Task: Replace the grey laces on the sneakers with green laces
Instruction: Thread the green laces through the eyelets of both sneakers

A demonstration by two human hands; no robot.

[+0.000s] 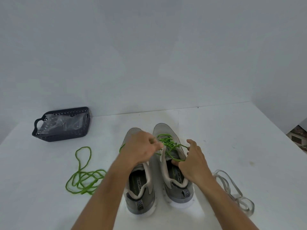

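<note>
Forearms nearest | my left hand (141,149) and right hand (193,161) each pinch the green lace (167,143) | right sneaker (172,163) between grips, long axis pointing away

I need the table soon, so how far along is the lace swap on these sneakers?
Roughly halfway. Done: the grey laces lie off to the right on the table. In hand: both hands, left hand and right hand, work the green lace through the right sneaker. Left: the left sneaker shows no lacing, and a spare green lace waits beside it.
</note>
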